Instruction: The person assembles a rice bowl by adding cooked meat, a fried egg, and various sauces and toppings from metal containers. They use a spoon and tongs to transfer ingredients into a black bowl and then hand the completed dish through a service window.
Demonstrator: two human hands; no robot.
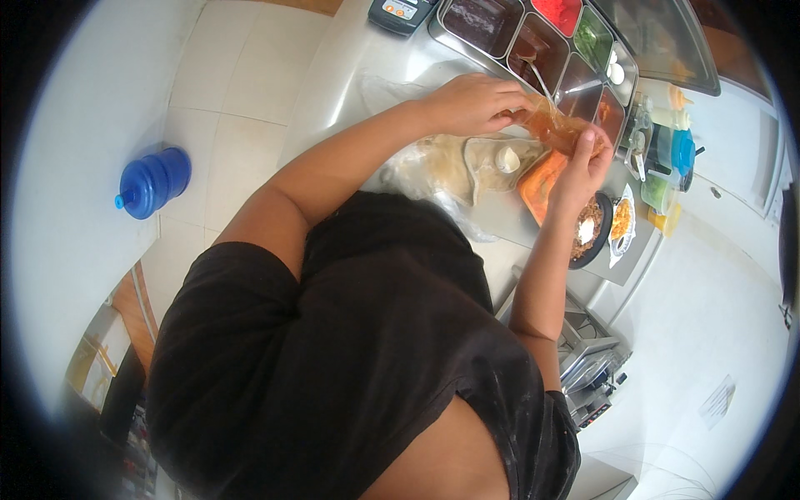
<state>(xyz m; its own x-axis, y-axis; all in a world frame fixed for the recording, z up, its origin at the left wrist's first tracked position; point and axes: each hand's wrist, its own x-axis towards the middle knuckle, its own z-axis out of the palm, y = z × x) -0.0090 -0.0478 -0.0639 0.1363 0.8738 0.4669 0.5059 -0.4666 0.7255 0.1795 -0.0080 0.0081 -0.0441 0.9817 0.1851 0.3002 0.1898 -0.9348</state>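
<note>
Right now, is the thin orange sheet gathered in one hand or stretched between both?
The orange sheet is stretched between both: left hand at one end, right hand at the other. Any folds: cannot tell.

Was a shiny metal counter (337, 100); carried blk device (400, 12) (partly cut off at top edge), multi-compt. steel food bin (469, 57), clear plastic bag (404, 173), orange tray (526, 193), blk round dish (606, 210), plus silvery plate (617, 252) just beside dish.
</note>
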